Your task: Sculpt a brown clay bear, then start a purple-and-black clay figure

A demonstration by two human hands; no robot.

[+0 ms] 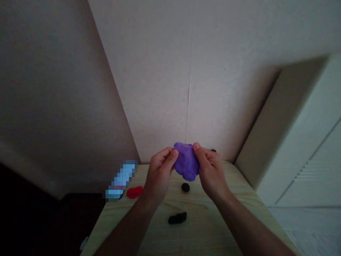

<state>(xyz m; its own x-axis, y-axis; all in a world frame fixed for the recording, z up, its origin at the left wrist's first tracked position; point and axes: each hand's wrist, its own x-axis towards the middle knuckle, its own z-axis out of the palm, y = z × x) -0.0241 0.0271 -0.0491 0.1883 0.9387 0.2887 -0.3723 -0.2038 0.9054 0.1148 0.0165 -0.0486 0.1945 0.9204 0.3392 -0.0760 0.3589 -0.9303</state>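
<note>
A flattened, lumpy piece of purple modelling clay (187, 161) is held up above the table between both hands. My left hand (160, 170) pinches its left edge, thumb in front and fingers behind. On the opposite edge, my right hand (211, 167) grips it the same way, its fingers partly hidden behind. Below the clay, a small black ball (185, 187) rests on the wood. Closer to me lies an elongated black lump (177, 218). A flat red piece (134, 192) sits left of my left wrist.
The light wooden table (202, 231) stands against a pale wall (160, 89). A blurred-out blue object (121, 180) is at its left edge. To the right rises a white cabinet (306, 153). Part of a dark item (213, 150) shows behind my right hand.
</note>
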